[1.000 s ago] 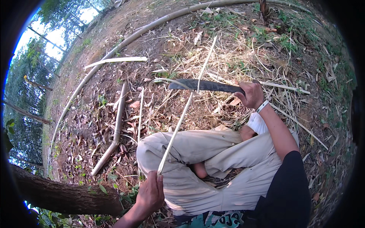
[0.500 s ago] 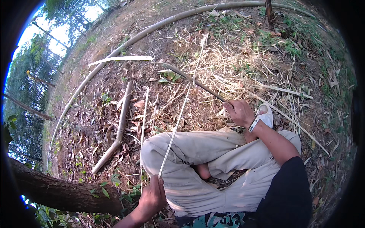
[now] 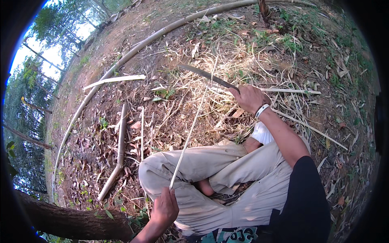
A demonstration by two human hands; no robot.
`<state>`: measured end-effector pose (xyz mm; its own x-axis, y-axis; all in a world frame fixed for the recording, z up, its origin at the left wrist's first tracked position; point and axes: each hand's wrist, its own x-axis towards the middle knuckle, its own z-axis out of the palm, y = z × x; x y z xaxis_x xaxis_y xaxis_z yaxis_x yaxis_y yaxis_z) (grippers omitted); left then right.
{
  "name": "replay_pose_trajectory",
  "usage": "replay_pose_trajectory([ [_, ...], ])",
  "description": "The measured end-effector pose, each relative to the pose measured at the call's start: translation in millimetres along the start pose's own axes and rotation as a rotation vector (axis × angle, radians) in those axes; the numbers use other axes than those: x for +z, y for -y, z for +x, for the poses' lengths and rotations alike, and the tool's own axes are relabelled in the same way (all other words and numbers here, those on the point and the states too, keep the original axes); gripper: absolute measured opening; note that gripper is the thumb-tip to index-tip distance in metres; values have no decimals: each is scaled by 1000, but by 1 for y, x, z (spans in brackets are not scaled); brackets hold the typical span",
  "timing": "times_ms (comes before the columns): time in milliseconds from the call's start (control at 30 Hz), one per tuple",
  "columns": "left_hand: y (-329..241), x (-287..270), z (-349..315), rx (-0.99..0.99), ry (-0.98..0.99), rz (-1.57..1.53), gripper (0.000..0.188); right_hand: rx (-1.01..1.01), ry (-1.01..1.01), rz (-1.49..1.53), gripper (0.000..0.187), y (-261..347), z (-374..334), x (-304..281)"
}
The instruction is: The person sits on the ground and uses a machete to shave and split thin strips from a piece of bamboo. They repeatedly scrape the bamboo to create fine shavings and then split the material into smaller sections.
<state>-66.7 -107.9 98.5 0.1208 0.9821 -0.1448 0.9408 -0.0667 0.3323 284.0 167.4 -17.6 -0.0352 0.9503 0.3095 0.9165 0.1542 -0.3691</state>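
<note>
My left hand is closed around the lower end of a thin pale bamboo strip. The strip slants up and away over my bent left knee, its far end above a heap of shavings. In my closed right hand is a knife with a long dark blade; my fingers cover its handle. The blade points left and crosses the strip near its far end. Whether the two touch I cannot tell.
A long bamboo pole arcs across the far ground, a split piece lying over it. Left of my knee lie a bent bamboo length and a thin strip. A thick trunk lies at lower left; a stump stands far off.
My right hand has moved up and away with the knife, and the blade now lies flatter, nearer the strip's far end. The left hand keeps its hold. The whole view has shifted slightly.
</note>
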Motion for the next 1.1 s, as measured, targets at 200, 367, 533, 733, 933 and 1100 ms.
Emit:
replay_pose_trajectory([
  [200,9,5,14,-9,-97,-19,14,-588,-48,46,56,94,-59,-22],
  [367,66,10,-83,189,-3,320,40,-3,64,-134,61,-41,11,-27],
  [533,75,20,-72,-6,76,251,32,-50,90,92,60,42,-15,-25],
  [733,122,34,-103,145,332,795,59,-704,34,63,61,70,-60,-19],
  [933,139,29,-123,203,192,821,52,68,119,-80,67,-23,13,-24],
  [1100,92,2,-77,-94,370,439,52,-171,75,94,60,49,-28,-19],
])
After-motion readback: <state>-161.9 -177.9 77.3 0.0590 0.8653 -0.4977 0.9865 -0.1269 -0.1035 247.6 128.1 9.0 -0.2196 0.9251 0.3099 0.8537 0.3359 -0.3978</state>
